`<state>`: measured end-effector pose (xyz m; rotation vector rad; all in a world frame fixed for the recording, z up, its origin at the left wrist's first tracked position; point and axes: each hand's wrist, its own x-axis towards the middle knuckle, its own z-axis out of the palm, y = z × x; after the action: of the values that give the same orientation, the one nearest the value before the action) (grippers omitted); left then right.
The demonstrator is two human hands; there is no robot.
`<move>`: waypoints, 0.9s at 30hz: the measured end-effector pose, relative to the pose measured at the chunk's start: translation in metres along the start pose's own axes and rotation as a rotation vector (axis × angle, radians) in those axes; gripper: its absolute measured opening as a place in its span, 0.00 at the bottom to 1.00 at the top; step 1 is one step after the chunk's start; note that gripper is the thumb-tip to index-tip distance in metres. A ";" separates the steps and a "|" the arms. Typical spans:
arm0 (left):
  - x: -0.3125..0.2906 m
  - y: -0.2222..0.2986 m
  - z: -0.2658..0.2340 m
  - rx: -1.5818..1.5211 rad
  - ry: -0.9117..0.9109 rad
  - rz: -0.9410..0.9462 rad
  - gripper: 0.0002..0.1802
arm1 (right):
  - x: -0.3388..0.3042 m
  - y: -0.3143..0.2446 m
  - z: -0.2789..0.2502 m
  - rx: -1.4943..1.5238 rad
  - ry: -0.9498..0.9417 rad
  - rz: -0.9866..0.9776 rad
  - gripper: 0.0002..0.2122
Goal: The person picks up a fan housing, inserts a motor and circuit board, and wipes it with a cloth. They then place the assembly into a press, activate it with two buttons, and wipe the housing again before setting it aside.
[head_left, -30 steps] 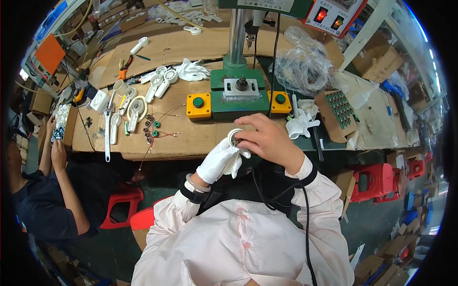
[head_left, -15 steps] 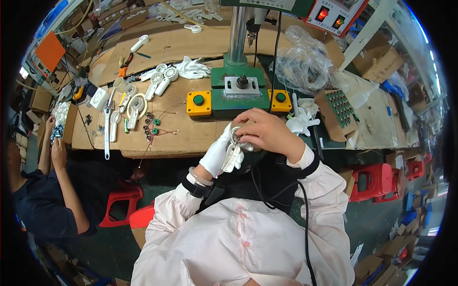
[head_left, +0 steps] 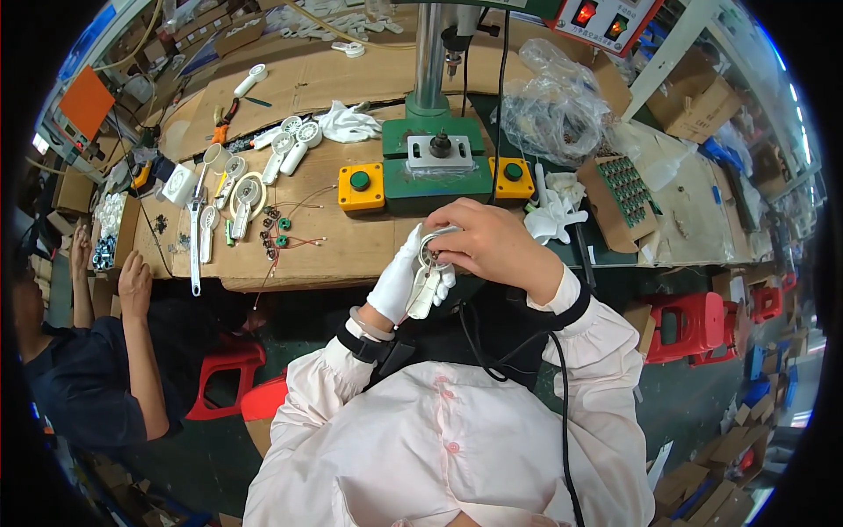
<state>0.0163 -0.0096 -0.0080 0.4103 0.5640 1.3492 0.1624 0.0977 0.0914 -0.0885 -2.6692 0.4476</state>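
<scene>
A white handheld-fan housing with a round head and short handle is held in front of my chest, near the bench edge. My left hand, in a white glove, is closed around it from the left. From the right, my bare right hand bends over the round head, its fingertips pressed together inside the ring. Dark and metallic bits show in the ring; whatever the fingertips pinch is hidden behind them. Ahead stands a green press with a metal fixture plate on its base.
Yellow button boxes flank the press. To the left lie fan housings, wired motors and a wrench. Rightward are white gloves, a plastic bag and a carton of green boards. A co-worker sits at left.
My hands stay at the fan housing with only slight finger movement. The view has shifted a little. The co-worker's hands have moved apart, away from the blue parts.
</scene>
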 end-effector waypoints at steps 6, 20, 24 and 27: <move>-0.001 0.000 0.004 -0.007 -0.006 0.017 0.26 | 0.000 -0.001 0.001 0.024 0.007 0.006 0.07; -0.003 -0.001 0.013 0.014 0.121 0.053 0.23 | -0.001 -0.002 0.002 0.012 0.014 0.002 0.07; -0.005 0.000 0.018 0.025 0.153 0.075 0.23 | 0.000 -0.004 0.004 -0.009 0.039 0.008 0.07; -0.004 0.001 0.019 0.015 0.182 0.086 0.23 | 0.002 -0.002 0.006 -0.010 0.060 -0.004 0.07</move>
<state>0.0268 -0.0122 0.0086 0.3286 0.7144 1.4745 0.1584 0.0938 0.0877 -0.0980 -2.6129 0.4238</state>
